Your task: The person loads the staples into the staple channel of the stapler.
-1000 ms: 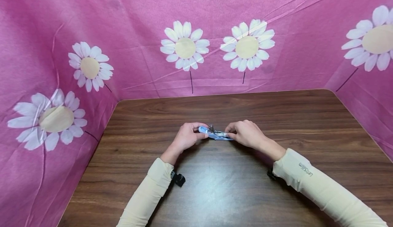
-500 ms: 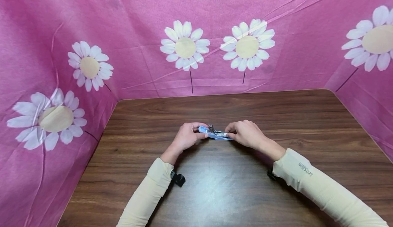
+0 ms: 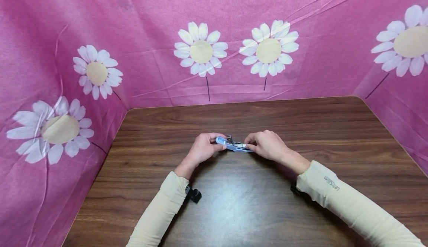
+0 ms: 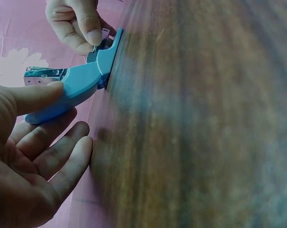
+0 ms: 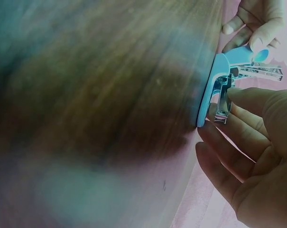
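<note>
A light blue stapler stands on the table with its top cover swung wide open. My left hand pinches the rounded end of the cover, thumb on one side and fingers on the other; the lower fingers are spread. At the base end, my right hand pinches the metal staple channel between thumb and forefinger, its other fingers beside the base. A second metal piece sticks out from under the raised cover. The right fingers partly hide the channel, and its contents are too small to make out.
The brown wood-grain table spreads around both hands. A pink cloth with white daisies hangs along its back and sides. Cream sleeves cover both forearms, and a black wrist camera sits at the left wrist.
</note>
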Demonstrator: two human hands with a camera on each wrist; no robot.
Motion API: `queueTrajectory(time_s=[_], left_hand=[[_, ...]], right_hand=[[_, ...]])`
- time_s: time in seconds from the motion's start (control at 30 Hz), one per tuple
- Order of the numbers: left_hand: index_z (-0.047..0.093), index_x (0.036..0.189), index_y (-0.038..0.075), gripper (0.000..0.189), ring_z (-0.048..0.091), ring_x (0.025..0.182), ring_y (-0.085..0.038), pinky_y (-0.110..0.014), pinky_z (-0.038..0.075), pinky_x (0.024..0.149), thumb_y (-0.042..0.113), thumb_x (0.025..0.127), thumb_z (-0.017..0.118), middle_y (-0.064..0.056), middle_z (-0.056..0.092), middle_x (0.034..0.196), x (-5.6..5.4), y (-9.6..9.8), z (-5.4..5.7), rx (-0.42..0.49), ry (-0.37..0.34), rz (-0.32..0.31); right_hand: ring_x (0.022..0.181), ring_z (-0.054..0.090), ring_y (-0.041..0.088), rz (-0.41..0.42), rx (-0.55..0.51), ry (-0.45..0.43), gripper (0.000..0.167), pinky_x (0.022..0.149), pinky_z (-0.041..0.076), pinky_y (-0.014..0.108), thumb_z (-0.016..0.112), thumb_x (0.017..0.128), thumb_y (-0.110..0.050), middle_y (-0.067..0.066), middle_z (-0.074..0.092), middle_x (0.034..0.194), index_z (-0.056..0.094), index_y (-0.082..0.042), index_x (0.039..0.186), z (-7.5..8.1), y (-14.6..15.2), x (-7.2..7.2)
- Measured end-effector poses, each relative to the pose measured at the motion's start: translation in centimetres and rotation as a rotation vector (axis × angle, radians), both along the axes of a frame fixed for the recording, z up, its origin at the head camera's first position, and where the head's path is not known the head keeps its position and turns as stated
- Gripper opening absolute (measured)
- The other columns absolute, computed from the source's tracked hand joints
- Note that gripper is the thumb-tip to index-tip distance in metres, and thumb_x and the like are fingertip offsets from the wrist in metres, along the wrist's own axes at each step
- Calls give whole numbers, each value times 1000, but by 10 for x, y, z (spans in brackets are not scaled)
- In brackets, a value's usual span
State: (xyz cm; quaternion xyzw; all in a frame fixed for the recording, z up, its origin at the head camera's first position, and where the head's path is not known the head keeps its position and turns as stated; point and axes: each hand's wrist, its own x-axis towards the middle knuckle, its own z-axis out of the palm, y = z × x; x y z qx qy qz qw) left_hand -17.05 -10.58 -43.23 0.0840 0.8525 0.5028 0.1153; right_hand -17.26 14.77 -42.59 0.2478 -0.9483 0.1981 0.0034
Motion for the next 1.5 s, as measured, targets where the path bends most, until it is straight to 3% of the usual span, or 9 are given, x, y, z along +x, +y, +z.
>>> queueTrajectory(time_s=[0.17, 0.67, 1.5], left_hand=[[78, 109, 19, 24, 47, 52, -7, -22, 38, 50, 17, 85, 82, 2, 78, 92, 0, 0, 0, 3, -8, 3], [79, 108, 20, 24, 52, 64, -7, -23, 39, 56, 18, 84, 83, 3, 79, 95, 1, 0, 0, -14, 9, 2], [78, 109, 19, 24, 49, 51, -7, -22, 40, 49, 17, 85, 82, 2, 78, 92, 1, -1, -1, 9, -9, 2]], right_hand=[[60, 50, 8, 9, -2, 10, 6, 60, 48, 36, 76, 89, -26, -12, 75, 81, 78, -23, 94, -1, 0, 0], [62, 52, 8, 10, 1, 10, 7, 61, 49, 38, 76, 89, -28, -13, 75, 84, 79, -26, 95, -1, 0, 0], [67, 62, 9, 21, 5, 31, 8, 65, 53, 42, 77, 88, -25, -9, 78, 89, 79, -24, 96, -3, 0, 0]])
